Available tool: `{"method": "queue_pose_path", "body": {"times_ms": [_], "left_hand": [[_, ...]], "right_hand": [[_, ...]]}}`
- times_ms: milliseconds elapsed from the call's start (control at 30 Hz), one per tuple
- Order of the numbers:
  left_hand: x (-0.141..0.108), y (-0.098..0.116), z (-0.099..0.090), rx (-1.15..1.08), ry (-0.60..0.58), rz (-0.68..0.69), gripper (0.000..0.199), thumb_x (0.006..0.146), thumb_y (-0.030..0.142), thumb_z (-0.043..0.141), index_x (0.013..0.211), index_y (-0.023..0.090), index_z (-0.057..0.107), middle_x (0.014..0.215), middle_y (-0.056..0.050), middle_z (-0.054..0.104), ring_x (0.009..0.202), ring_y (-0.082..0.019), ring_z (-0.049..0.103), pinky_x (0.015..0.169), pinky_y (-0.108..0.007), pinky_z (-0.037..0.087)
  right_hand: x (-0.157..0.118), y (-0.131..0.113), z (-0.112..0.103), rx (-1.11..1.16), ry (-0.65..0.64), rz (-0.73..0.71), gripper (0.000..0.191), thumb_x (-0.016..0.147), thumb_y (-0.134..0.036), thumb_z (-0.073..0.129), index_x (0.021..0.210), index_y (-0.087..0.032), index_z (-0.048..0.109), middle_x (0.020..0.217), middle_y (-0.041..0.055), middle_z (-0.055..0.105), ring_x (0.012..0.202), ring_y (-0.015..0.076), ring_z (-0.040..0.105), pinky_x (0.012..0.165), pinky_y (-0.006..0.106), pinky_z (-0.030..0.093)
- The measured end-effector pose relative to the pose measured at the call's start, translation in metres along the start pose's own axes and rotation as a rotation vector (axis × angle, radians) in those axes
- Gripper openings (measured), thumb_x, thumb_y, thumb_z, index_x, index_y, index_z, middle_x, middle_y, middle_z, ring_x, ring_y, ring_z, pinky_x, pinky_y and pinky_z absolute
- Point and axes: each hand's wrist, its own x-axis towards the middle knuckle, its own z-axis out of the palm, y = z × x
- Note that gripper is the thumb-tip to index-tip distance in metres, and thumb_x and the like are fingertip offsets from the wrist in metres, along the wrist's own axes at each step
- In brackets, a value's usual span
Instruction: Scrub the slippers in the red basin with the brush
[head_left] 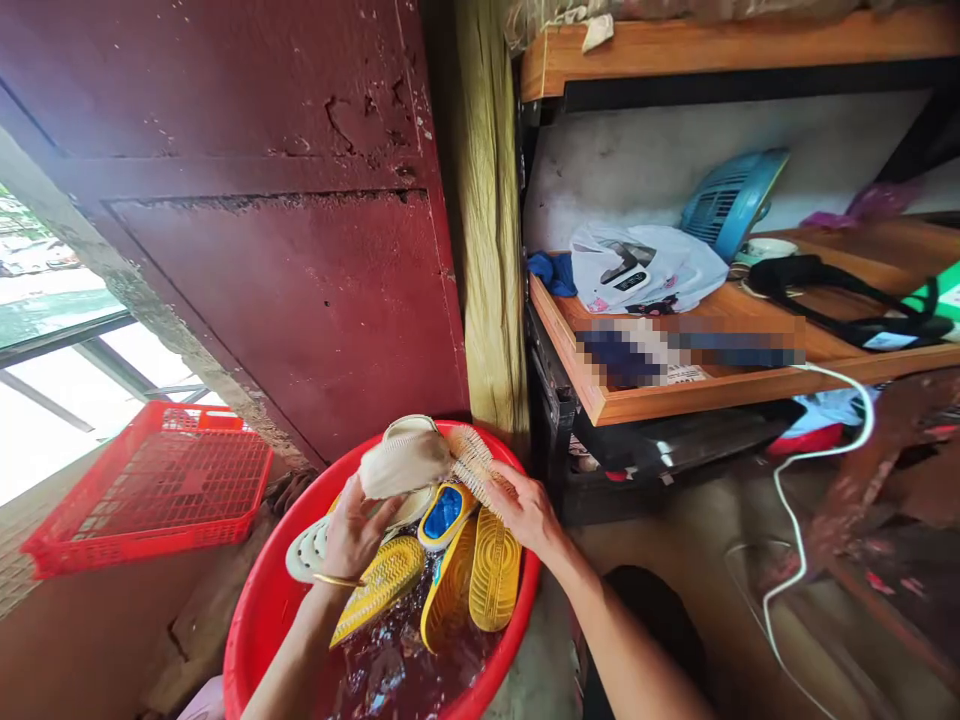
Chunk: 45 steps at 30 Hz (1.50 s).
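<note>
Over a red tub of dark water, my left hand grips a cream shoe, raised at the tub's far side. My right hand is closed on a pale bristled brush, whose head is beside the shoe's right end. Below them, several yellow soles lie in the tub, among them a yellow sole at the right and another yellow sole at the left. A yellow shoe with a blue inside sits between the hands. A white shoe with holes leans at the left rim.
A dark red door stands behind the tub. At the left is a red plastic crate. To the right, a wooden shelf holds a white bag, a blue fan and black straps. A white cable hangs from it.
</note>
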Motion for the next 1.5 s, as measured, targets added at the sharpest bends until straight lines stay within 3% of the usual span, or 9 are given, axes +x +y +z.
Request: {"method": "queue_pose_path", "body": {"times_ms": [167, 333, 567, 767, 967, 1100, 1200, 1333, 1500], "left_hand": [[-0.041, -0.047, 0.039, 0.252, -0.081, 0.211, 0.062, 0.091, 0.033, 0.054, 0.150, 0.017, 0.040, 0.146, -0.020, 0.056, 0.135, -0.033, 0.054, 0.106, -0.053, 0.051], [-0.093, -0.071, 0.041, 0.408, -0.504, 0.239, 0.054, 0.096, 0.028, 0.043, 0.150, 0.027, 0.046, 0.152, -0.011, 0.055, 0.134, -0.026, 0.057, 0.109, -0.040, 0.051], [-0.102, -0.107, -0.013, 0.870, -0.501, -0.206, 0.066, 0.084, 0.029, 0.053, 0.148, 0.012, 0.048, 0.152, -0.021, 0.052, 0.138, -0.035, 0.051, 0.113, -0.055, 0.041], [-0.111, -0.111, -0.001, 1.053, -0.589, -0.382, 0.086, 0.073, 0.020, 0.055, 0.156, 0.018, 0.035, 0.168, -0.015, 0.026, 0.152, -0.038, 0.027, 0.114, -0.065, 0.030], [-0.105, -0.114, -0.013, 0.490, -0.434, -0.380, 0.069, 0.075, 0.030, 0.057, 0.142, 0.017, 0.055, 0.143, -0.015, 0.062, 0.136, -0.033, 0.054, 0.114, -0.049, 0.039], [-0.099, -0.095, -0.034, -0.073, -0.273, -0.530, 0.058, 0.076, 0.056, 0.066, 0.121, 0.019, 0.070, 0.120, -0.012, 0.076, 0.118, -0.037, 0.066, 0.103, -0.047, 0.051], [-0.101, -0.074, -0.038, -0.307, -0.226, -0.672, 0.061, 0.073, 0.065, 0.069, 0.114, 0.020, 0.072, 0.114, -0.011, 0.078, 0.112, -0.036, 0.069, 0.098, -0.045, 0.054], [-0.111, -0.054, -0.022, -0.500, -0.249, -0.764, 0.071, 0.069, 0.067, 0.073, 0.122, 0.021, 0.069, 0.110, -0.010, 0.078, 0.105, -0.035, 0.071, 0.091, -0.046, 0.056], [-0.129, -0.046, -0.002, -0.599, -0.423, -0.742, 0.081, 0.056, 0.044, 0.088, 0.130, 0.022, 0.064, 0.116, -0.009, 0.077, 0.113, -0.034, 0.067, 0.099, -0.043, 0.052]], "right_hand": [[-0.004, 0.016, -0.002, -0.281, -0.014, 0.100, 0.034, 0.099, -0.035, 0.050, 0.123, -0.023, 0.071, 0.118, 0.0092, 0.076, 0.109, 0.0250, 0.071, 0.098, 0.036, 0.054], [-0.003, 0.009, 0.002, -0.331, 0.027, 0.064, 0.040, 0.101, -0.034, 0.043, 0.129, -0.016, 0.066, 0.125, 0.0150, 0.072, 0.113, 0.0262, 0.069, 0.100, 0.038, 0.052], [-0.043, -0.017, 0.046, -0.495, -0.344, -0.089, 0.030, 0.097, -0.032, 0.052, 0.123, -0.027, 0.066, 0.099, 0.0043, 0.077, 0.089, 0.0214, 0.072, 0.080, 0.029, 0.054], [-0.073, 0.006, 0.086, -0.725, -0.391, 0.003, 0.024, 0.089, -0.025, 0.061, 0.111, -0.029, 0.070, 0.090, 0.0068, 0.075, 0.082, 0.0259, 0.071, 0.075, 0.036, 0.054], [-0.074, 0.024, 0.102, -0.676, -0.343, 0.051, 0.023, 0.088, -0.017, 0.061, 0.105, -0.029, 0.072, 0.090, 0.0076, 0.073, 0.083, 0.0265, 0.070, 0.075, 0.038, 0.054], [-0.062, 0.020, 0.091, -0.571, -0.383, 0.028, 0.020, 0.090, -0.022, 0.058, 0.103, -0.027, 0.072, 0.088, 0.0057, 0.074, 0.082, 0.0251, 0.071, 0.075, 0.036, 0.054], [-0.053, 0.010, 0.086, -0.510, -0.384, -0.011, 0.031, 0.093, -0.028, 0.055, 0.122, -0.025, 0.066, 0.102, 0.0065, 0.075, 0.094, 0.0246, 0.071, 0.082, 0.034, 0.055], [-0.066, -0.005, 0.101, -0.555, -0.335, -0.068, 0.056, 0.092, -0.031, 0.056, 0.147, -0.020, 0.048, 0.125, 0.0137, 0.069, 0.105, 0.0276, 0.069, 0.084, 0.035, 0.057], [-0.079, -0.012, 0.119, -0.663, -0.450, -0.171, 0.048, 0.092, -0.030, 0.058, 0.139, -0.027, 0.055, 0.104, 0.0099, 0.074, 0.070, 0.0243, 0.071, 0.063, 0.034, 0.057]]}}
